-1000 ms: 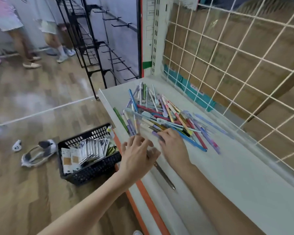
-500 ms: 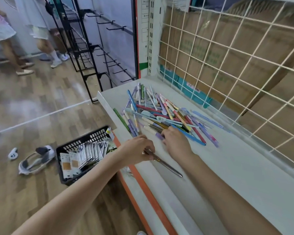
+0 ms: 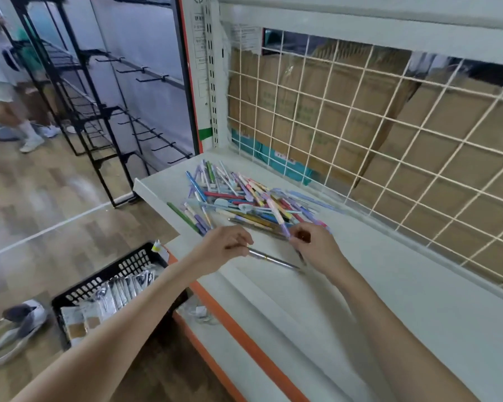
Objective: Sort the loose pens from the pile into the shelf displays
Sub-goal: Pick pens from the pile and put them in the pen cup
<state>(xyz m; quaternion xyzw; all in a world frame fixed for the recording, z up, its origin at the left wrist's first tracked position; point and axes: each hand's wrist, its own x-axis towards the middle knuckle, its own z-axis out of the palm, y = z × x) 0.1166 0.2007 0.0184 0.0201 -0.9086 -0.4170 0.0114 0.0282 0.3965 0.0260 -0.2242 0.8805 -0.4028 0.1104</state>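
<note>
A pile of loose pens (image 3: 244, 198) in many colours lies on the white shelf (image 3: 389, 285), near its left end. My left hand (image 3: 224, 248) is at the pile's near edge, pinched on a grey metallic pen (image 3: 273, 260) that points to the right just above the shelf. My right hand (image 3: 317, 246) is beside it, fingers closed on the lower end of a pink and purple pen (image 3: 276, 214) that slants up over the pile.
A white wire grid (image 3: 389, 134) with cardboard boxes behind it backs the shelf. On the wood floor below left stands a black basket (image 3: 128, 271) of packaged items. Black hook racks (image 3: 99, 111) stand further left, with a person's legs (image 3: 9, 117) beyond.
Both hands have lifted slightly from the pile. The right hand now holds a pink and purple pen. The left hand still grips the grey pen. The camera has tilted up.
</note>
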